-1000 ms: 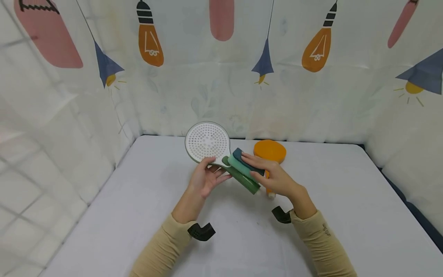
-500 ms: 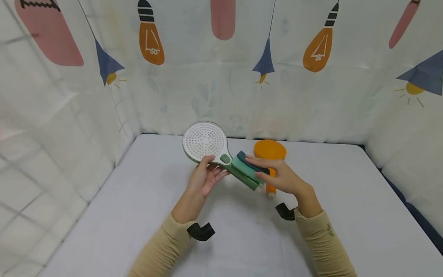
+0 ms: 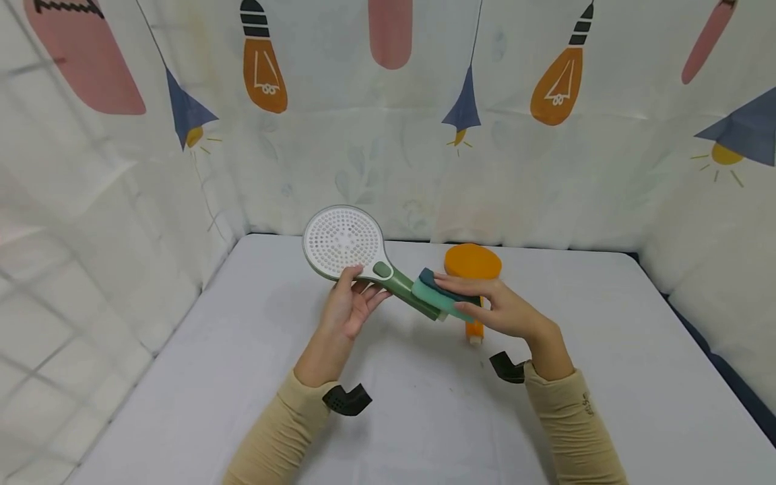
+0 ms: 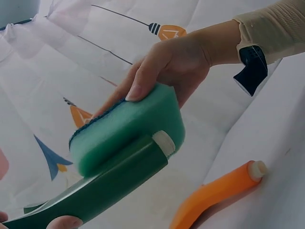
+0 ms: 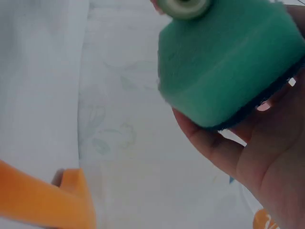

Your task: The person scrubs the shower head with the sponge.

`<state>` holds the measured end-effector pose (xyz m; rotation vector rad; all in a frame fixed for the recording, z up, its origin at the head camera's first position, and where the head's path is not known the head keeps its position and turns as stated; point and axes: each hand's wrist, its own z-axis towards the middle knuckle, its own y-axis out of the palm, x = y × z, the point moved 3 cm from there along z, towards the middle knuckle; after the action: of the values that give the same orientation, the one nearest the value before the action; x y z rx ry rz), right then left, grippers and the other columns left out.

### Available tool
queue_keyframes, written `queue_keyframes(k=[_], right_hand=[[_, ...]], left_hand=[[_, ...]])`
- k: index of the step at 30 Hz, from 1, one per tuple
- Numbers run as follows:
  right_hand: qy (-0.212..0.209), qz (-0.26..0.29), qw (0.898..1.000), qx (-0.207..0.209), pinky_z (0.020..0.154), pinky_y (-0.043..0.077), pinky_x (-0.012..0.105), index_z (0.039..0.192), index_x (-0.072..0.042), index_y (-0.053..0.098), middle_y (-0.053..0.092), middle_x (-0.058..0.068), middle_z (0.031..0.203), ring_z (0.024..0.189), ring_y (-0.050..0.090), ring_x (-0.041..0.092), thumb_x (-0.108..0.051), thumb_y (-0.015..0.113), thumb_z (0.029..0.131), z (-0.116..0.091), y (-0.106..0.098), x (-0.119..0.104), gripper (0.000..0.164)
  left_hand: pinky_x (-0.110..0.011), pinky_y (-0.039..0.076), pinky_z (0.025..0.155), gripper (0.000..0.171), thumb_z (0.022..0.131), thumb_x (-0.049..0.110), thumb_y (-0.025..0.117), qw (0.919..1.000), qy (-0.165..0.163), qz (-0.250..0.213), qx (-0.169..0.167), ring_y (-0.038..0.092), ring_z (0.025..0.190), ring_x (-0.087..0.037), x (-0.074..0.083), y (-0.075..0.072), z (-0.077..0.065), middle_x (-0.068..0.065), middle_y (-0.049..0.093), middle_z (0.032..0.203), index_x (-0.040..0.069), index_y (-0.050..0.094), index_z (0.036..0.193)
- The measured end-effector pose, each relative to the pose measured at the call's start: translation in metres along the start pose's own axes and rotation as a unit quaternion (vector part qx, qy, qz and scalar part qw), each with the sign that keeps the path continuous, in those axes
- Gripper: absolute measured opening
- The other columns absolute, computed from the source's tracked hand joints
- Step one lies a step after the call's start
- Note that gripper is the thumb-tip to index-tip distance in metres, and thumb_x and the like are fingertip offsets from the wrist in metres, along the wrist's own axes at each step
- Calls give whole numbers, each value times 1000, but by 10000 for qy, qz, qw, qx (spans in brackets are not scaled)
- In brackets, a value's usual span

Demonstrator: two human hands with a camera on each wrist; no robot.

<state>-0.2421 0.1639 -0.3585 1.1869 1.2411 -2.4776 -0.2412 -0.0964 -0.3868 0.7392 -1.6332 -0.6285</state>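
My left hand (image 3: 347, 306) grips a green shower head (image 3: 344, 241) near its neck, thumb on the rim by the oval button. The white nozzle face is turned toward me and the green handle (image 4: 119, 174) slants down to the right. In my right hand (image 3: 506, 306) is a sponge (image 3: 445, 296), light green with a dark blue scouring layer. Its soft green side lies against the handle close to the pale threaded end (image 4: 164, 143). The thumb and fingers hold the sponge from its dark side, as the right wrist view also shows.
An orange shower head (image 3: 473, 261) lies on the white-covered table (image 3: 242, 350) behind my right hand, its handle toward me. A patterned curtain (image 3: 388, 155) hangs right behind the table's far edge and along both sides.
The sponge has slid along the handle toward its end, my right hand moving right and slightly down. My left hand and the green shower head have shifted left and a little upward.
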Motion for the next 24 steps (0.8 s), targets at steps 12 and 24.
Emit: queue_keyframes(k=[12,24], right_hand=[[-113,-639,9969,435,119,23,51,151,0,49,42,15,158,148,31,39,-4,61,102,17,26,-3,50],[-31,-437,9989,141,114,32,57,148,-7,56,48,8,155,146,37,36,-7,63,102,7,8,-2,47]], left_hand=[[-41,59,82,48,107,14,43,9978,-36,646,-113,71,102,-26,-17,4,-1,-20,58,133,9,36,154],[-43,58,82,45,108,14,44,9996,141,77,247,74,95,-26,-11,1,3,-13,62,119,11,36,152]])
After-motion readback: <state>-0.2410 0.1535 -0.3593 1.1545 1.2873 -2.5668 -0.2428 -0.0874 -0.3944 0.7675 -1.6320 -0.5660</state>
